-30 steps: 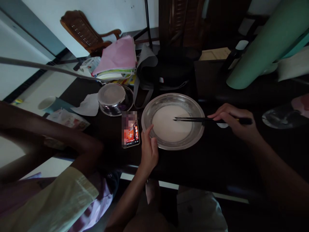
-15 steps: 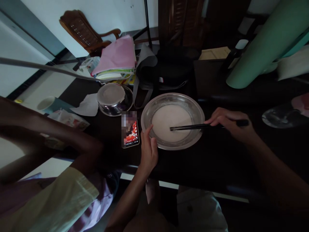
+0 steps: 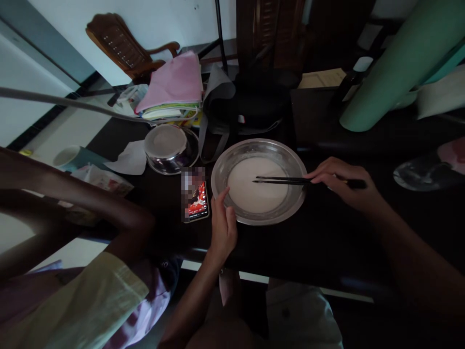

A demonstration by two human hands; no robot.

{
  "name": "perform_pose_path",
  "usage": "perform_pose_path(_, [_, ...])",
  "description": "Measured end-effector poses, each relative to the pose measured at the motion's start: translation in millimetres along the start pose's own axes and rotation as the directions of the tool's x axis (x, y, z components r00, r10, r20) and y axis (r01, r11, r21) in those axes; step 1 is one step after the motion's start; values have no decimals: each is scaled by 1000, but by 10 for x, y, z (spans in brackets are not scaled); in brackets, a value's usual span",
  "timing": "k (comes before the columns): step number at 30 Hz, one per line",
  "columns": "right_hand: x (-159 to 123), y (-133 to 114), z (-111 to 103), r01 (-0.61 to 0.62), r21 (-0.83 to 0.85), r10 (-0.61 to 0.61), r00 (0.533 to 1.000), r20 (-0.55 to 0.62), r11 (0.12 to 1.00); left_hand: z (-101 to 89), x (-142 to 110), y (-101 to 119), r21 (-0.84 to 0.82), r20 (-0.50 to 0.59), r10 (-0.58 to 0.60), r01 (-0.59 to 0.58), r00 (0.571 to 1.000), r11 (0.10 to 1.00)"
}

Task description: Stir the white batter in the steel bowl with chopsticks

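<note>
A wide metal bowl (image 3: 296,167) holding white batter (image 3: 254,191) sits on the dark table. My right hand (image 3: 343,186) is closed on a pair of dark chopsticks (image 3: 281,180), whose tips lie in the batter near its middle. At the bowl's near-left rim rests my left hand (image 3: 223,225), thumb and fingers pinching the rim.
A lit phone (image 3: 195,199) lies just left of the bowl. A smaller steel bowl (image 3: 169,148) stands behind it, with paper, a cup (image 3: 67,157) and stacked books (image 3: 170,94) beyond. Another person's arm (image 3: 72,203) reaches in from the left. A green cylinder (image 3: 395,68) leans at the far right.
The chopstick tips swept down toward the near side of the batter, then back up to the middle and slightly left. My left hand has stayed on the rim.
</note>
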State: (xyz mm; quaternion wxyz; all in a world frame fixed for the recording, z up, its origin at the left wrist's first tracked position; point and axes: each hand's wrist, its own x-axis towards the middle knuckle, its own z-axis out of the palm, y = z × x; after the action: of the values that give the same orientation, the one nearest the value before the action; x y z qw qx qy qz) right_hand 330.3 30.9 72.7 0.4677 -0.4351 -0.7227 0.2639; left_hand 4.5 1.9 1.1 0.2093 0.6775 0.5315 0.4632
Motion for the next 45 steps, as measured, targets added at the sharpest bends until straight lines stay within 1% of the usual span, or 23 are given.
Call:
perform_pose_path(2, [-8,10,-18,-26,33,28,998,-61,999,0,-1,-2,1,-1,10,-10,1000,1000])
perform_pose_path(3, [-13,14,-23,-35,54,38,997,-68,998,-1,-2,-1,3,-1,16,-16,1000,1000])
perform_pose_path(5, [-21,17,-19,-32,75,34,999,-27,997,-4,-3,1,8,0,23,-23,1000,1000])
perform_pose_path(8, [-20,13,-3,-8,26,7,999,40,1000,-11,-3,6,9,3,16,-16,1000,1000])
perform_pose_path(10, [-16,12,-10,-10,2,10,1000,-2,1000,-14,-1,10,7,5,10,-10,1000,1000])
perform_pose_path(13, [-13,12,-31,-26,40,29,996,-78,999,-15,1,13,7,14,9,-9,1000,1000])
perform_pose_path(15, [-10,9,-28,-13,56,15,999,-41,998,-13,1,13,4,16,14,-14,1000,1000])
perform_pose_path(18, [1,-2,-10,28,12,-29,999,36,1000,-6,-1,10,3,5,14,-14,1000,1000])
perform_pose_path(19, [3,-4,-10,26,-7,-26,999,31,1000,-3,-2,8,4,2,11,-11,1000,1000])
perform_pose_path(21, [3,-7,-23,-4,-8,4,1000,-27,1000,1,-4,3,5,-4,9,-9,1000,1000])
perform_pose_path(23, [-3,-9,-37,-42,37,45,996,-78,998,1,-5,-1,1,-4,16,-16,1000,1000])
perform_pose_path(24, [-6,-12,-39,-45,64,50,996,-79,997,0,-5,-2,-2,-3,17,-17,1000,1000])
perform_pose_path(26, [-6,-19,-28,-29,78,31,999,-27,997,-4,-3,1,-7,2,13,-13,1000,1000])
perform_pose_path(28, [1,-23,-11,9,38,-10,999,30,999,-9,0,7,-6,5,4,-4,1000,1000])
perform_pose_path(29, [4,-22,-7,21,13,-21,999,36,1000,-11,2,10,-5,5,1,-1,1000,1000])
perform_pose_path(31, [5,-14,-16,14,-6,-14,1000,-13,1000,-11,3,14,-1,9,-2,2,1000,1000])
perform_pose_path(34, [-9,-6,-39,-32,54,37,996,-78,998,-5,3,14,-1,7,-12,12,1000,1000])
perform_pose_path(36, [-16,-12,-36,-39,81,41,999,-32,996,-1,1,12,-4,2,-17,17,1000,1000])
perform_pose_path(38, [-14,-19,-23,-21,57,19,999,36,998,1,0,10,-7,1,-15,15,1000,1000])
perform_pose_path(39, [-11,-21,-19,-7,33,6,999,47,999,2,0,10,-8,2,-12,12,1000,1000])
perform_pose_path(41, [-9,-18,-22,-6,-2,6,1000,9,1000,1,-1,11,-7,4,-8,8,1000,1000])
perform_pose_path(43, [-13,-11,-34,-41,11,42,998,-54,999,0,-2,13,-5,8,-3,3,1000,1000])
perform_pose_path(45, [-20,-7,-38,-74,49,76,996,-56,996,-1,-3,16,-1,12,-9,9,1000,1000])
